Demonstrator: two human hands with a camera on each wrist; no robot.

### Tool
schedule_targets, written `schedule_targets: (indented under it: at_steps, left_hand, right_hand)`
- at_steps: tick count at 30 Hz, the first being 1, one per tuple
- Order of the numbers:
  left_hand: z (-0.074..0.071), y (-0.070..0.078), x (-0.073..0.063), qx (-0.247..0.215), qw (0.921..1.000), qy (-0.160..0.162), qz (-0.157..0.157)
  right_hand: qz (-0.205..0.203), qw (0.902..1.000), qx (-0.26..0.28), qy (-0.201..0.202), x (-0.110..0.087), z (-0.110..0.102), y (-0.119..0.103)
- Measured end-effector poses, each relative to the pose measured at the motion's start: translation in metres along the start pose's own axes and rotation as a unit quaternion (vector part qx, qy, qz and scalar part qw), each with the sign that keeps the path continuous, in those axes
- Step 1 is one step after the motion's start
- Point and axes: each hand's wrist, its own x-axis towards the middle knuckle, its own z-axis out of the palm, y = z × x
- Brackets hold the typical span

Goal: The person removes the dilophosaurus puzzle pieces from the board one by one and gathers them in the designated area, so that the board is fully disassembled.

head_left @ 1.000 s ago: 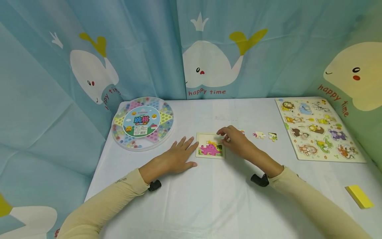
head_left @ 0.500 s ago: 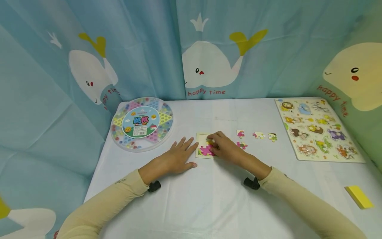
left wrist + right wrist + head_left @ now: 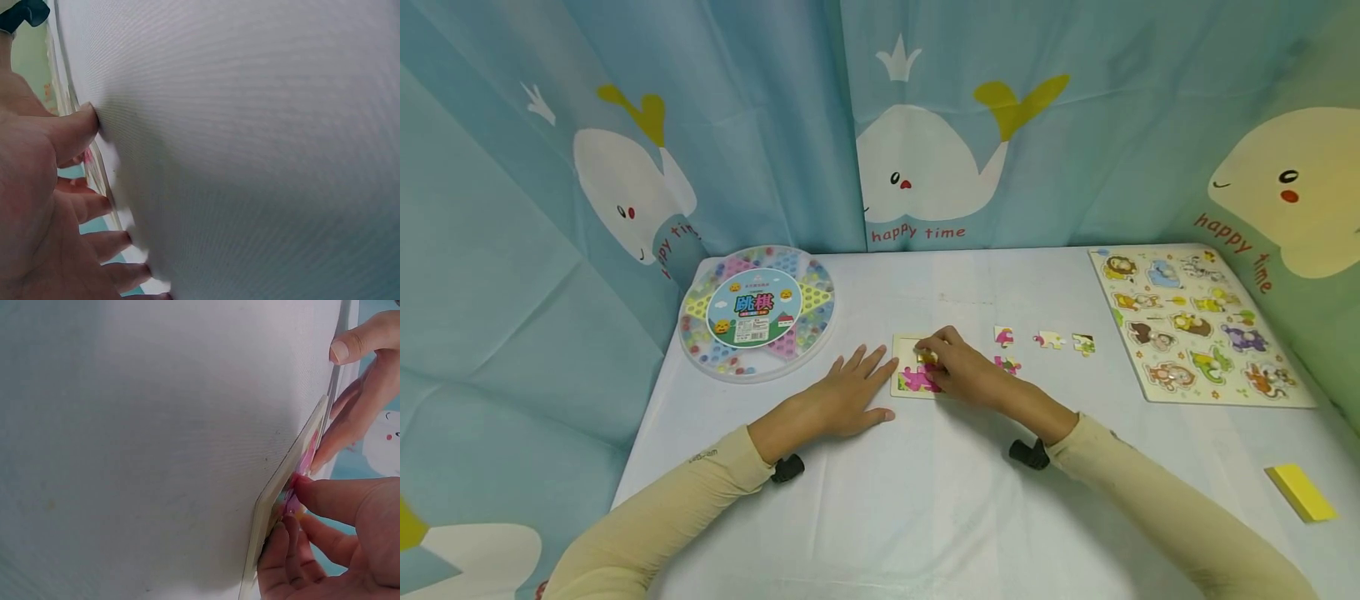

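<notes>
The left hand [image 3: 846,400] lies palm down on the desk [image 3: 880,517], fingers spread apart, a fingertip at the left edge of the frame [image 3: 907,350]. The frame sits mid-desk, with joined pink pieces [image 3: 913,382] in its near part (the right hand hides some). The right hand [image 3: 966,371] reaches over the frame from the right, thumb and fingertips pinching a piece [image 3: 289,495] down at the picture. Four loose pieces [image 3: 1048,339] lie right of the frame, well apart from the animal board [image 3: 1195,325] at far right. A round game [image 3: 756,306] lies far left; a yellow block [image 3: 1300,493], near right.
</notes>
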Motion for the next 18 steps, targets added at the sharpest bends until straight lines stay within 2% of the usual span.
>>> schedule_targets:
  at_steps: [6,18]
  left_hand:
    - [0.0006,-0.0005,-0.0003,-0.001,1.0000,0.001,0.000]
    - [0.0013,-0.0012,0.0004,-0.003,1.0000,0.000,0.000]
  right_hand:
    - [0.012,0.9999,0.011,0.003,-0.0005,0.0001,0.0029]
    - [-0.018,0.9995,0.020,0.015,0.0006,-0.0070,0.0042]
